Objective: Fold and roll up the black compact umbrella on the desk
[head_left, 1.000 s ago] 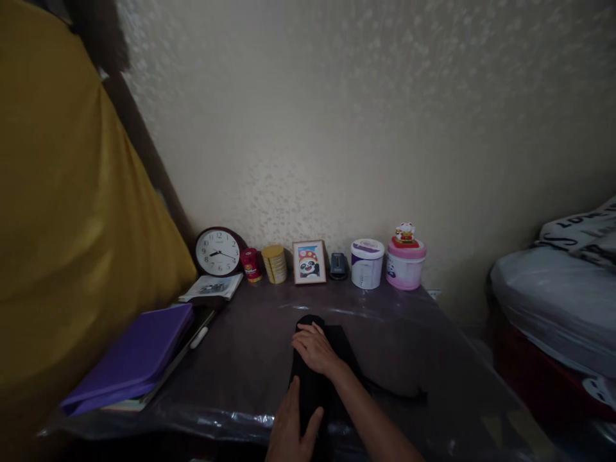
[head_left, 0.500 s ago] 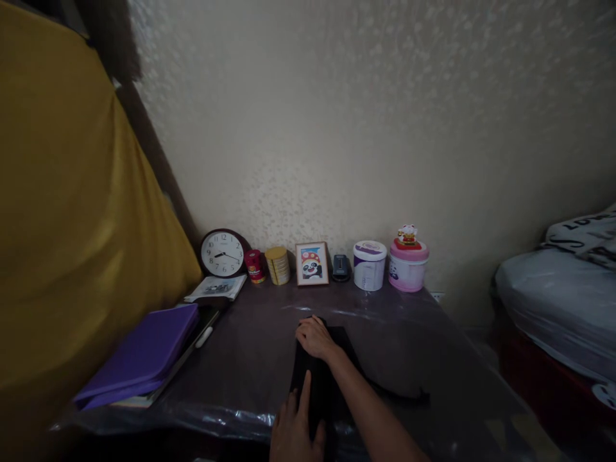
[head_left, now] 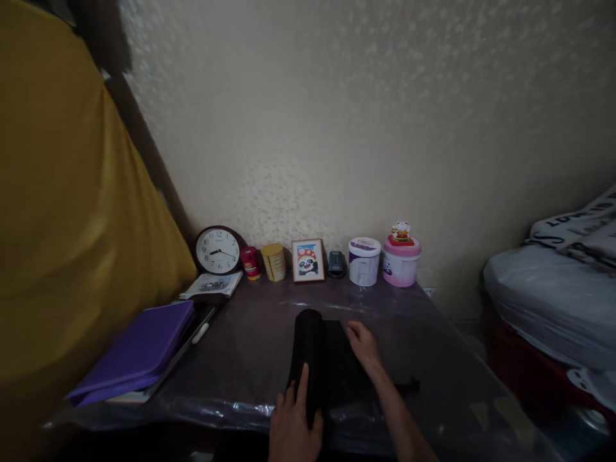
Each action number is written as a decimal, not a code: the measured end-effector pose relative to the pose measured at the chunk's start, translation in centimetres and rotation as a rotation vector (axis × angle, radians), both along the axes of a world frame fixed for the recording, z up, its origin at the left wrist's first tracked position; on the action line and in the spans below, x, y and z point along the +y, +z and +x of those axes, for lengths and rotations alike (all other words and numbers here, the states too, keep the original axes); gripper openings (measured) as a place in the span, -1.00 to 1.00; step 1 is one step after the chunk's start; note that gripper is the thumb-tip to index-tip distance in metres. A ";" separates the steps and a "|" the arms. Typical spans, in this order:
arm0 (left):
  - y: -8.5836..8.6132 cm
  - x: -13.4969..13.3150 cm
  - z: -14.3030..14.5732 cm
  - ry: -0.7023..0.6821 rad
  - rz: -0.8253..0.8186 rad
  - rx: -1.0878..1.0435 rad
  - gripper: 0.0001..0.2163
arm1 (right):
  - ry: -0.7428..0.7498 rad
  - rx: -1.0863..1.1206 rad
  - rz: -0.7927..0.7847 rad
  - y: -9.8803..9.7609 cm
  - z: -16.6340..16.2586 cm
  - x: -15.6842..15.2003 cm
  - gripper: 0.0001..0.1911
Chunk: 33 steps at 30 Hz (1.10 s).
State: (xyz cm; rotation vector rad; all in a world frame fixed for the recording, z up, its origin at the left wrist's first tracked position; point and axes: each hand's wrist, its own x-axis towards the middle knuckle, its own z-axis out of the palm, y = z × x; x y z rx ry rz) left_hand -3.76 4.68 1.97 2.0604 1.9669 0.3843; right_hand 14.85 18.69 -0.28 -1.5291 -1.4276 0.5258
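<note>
A black cloth bundle (head_left: 308, 340), rolled up lengthwise, lies on the dark table in front of me. Its flat, unrolled part (head_left: 339, 359) stretches to the right, and a thin black strap (head_left: 409, 385) trails out beyond it. My left hand (head_left: 296, 423) rests on the near left side of the roll, fingers extended and apart. At the right edge of the flat part, my right hand (head_left: 363, 345) has its fingers curled in at the cloth's far corner; the fingertips are partly hidden.
Along the wall stand a clock (head_left: 218, 250), a red can (head_left: 251, 263), a yellow tin (head_left: 274, 262), a framed panda picture (head_left: 308, 261), a small dark device (head_left: 336, 264), a white tub (head_left: 364, 263) and a pink tub (head_left: 402, 266) bearing a cat figurine (head_left: 400, 233). Purple folders (head_left: 135, 346) lie left.
My right hand has left the far end of the roll and moved right to the flat part's edge. My left hand stays on the roll. The view has shifted slightly.
</note>
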 end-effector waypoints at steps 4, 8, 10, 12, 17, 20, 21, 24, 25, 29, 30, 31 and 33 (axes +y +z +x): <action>0.3 -0.2 0.1 0.006 -0.010 -0.001 -0.36 | -0.002 0.064 -0.035 -0.9 0.8 -2.9 -0.70; 0.3 -0.2 0.2 0.013 -0.018 0.008 -0.37 | 0.026 0.083 -0.045 -0.9 -0.3 -5.7 -0.69; 0.3 -0.2 0.3 0.019 -0.016 0.004 -0.37 | 0.021 0.038 -0.040 -0.5 -0.9 -7.0 -0.65; 0.4 -0.3 0.4 0.027 -0.008 -0.001 -0.37 | -0.001 -0.040 -0.034 0.1 -1.5 -8.1 -0.62; 0.4 -0.4 0.6 0.035 -0.006 0.008 -0.37 | -0.043 -0.163 -0.002 1.2 -2.2 -9.2 -0.55; 0.6 -0.5 0.8 0.065 -0.025 0.040 -0.37 | -0.051 -0.103 -0.025 1.0 -2.3 -9.1 -0.52; 0.7 -0.5 0.9 0.073 -0.030 0.051 -0.37 | -0.048 -0.060 -0.034 0.8 -2.4 -9.0 -0.51; 0.7 -0.5 1.0 0.070 -0.033 0.061 -0.37 | -0.039 0.092 -0.031 0.1 -2.7 -8.9 -0.47; 0.7 -0.5 1.0 0.069 -0.032 0.059 -0.37 | -0.037 0.138 -0.027 -0.2 -2.9 -8.9 -0.46; 0.4 -0.4 0.8 0.065 -0.031 0.042 -0.36 | 0.000 0.318 -0.087 -0.9 -3.8 -9.0 -0.40; 0.4 -0.4 0.8 0.059 -0.028 0.034 -0.36 | 0.007 0.356 -0.104 -1.1 -4.1 -9.0 -0.40; 0.3 -0.4 0.7 0.055 -0.027 0.027 -0.36 | 0.009 0.380 -0.111 -1.2 -4.4 -9.0 -0.41; 0.3 -0.5 0.7 0.049 -0.030 0.020 -0.36 | -0.005 0.391 -0.086 -1.3 -5.0 -9.1 -0.45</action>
